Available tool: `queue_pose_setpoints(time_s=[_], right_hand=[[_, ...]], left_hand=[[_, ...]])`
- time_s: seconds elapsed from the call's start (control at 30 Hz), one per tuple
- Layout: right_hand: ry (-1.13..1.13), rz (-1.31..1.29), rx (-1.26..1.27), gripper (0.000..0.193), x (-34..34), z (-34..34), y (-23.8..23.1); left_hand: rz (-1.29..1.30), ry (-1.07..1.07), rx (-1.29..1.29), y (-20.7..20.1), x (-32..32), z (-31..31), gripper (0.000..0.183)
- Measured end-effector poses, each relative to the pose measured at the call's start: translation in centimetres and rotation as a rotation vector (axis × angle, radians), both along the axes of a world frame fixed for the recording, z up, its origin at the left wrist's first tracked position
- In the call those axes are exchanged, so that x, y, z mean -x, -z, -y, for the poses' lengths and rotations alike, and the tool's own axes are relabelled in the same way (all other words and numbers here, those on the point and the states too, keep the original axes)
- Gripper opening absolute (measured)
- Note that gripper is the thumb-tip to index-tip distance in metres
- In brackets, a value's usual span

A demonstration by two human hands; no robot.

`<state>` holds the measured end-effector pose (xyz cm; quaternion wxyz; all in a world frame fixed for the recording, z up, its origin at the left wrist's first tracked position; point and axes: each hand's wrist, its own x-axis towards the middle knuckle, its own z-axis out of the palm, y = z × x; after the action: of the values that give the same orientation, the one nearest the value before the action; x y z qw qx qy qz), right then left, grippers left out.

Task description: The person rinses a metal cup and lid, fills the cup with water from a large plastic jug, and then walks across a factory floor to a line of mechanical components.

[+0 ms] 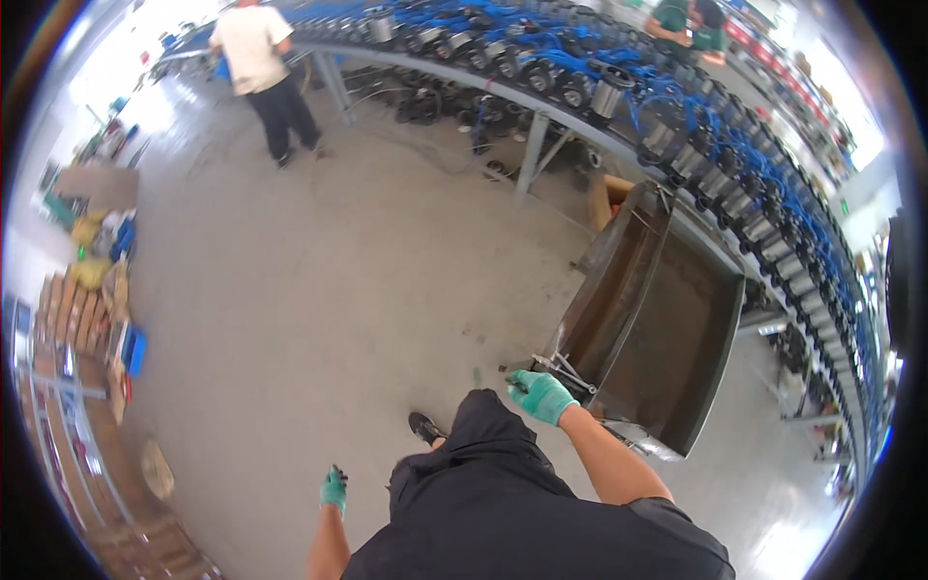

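Note:
My right hand [543,396], in a green glove, is closed at the near left corner of a dark metal cart with a deep tray [681,338]. Whatever its curled fingers hold, if anything, is too small to make out. Just beyond the knuckles, slim silver metal pieces [568,373], one with a wrench-like end, lie along the cart's corner. My left hand [333,490], gloved in green too, hangs low over the floor at the left of my body. Its fingers are loosely apart, with nothing visible in them.
A long bench [522,97] carrying rows of silver motor-like parts with blue cables curves across the back and right. A person in a light shirt [253,48] stands at the far left; another in green [677,24] is behind the bench. Stacked cardboard [77,314] lines the left.

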<state>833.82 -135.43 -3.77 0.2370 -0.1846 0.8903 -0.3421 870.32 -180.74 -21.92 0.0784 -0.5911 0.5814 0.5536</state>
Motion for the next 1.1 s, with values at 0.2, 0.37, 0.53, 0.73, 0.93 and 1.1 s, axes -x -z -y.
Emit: queue_pose_setpoints(time_s=[0.2, 0.37, 0.53, 0.73, 0.93, 1.1], right_hand=[[0.44, 0.083, -0.032, 0.03, 0.9, 1.4, 1.9], [0.784, 0.258, 0.351, 0.023, 4.8, 6.7, 6.5], [1.079, 0.306, 0.576, 0.023, 13.8, 12.6, 7.7], [1.177, 0.287, 0.532, 0.024, 16.5, 13.1, 3.8], [1.579, 0.315, 0.446, 0.023, 13.7, 11.4, 2.9], [1.766, 0.328, 0.433, 0.025, 14.1, 13.4, 3.2]], left_hand=[[-0.301, 0.538, 0.184, -9.9, 34.0, 9.3, 0.051], [-0.369, 0.897, 0.251, -10.3, 51.5, 11.5, 0.053], [-0.153, 1.265, 0.482, -11.9, 60.4, 16.8, 0.06], [0.13, 0.8, 0.277, -11.4, 68.0, 26.4, 0.062], [0.236, 1.007, 0.265, -11.0, 74.9, 26.4, 0.062], [0.287, 1.205, 0.24, -7.9, 85.7, 24.0, 0.062]])
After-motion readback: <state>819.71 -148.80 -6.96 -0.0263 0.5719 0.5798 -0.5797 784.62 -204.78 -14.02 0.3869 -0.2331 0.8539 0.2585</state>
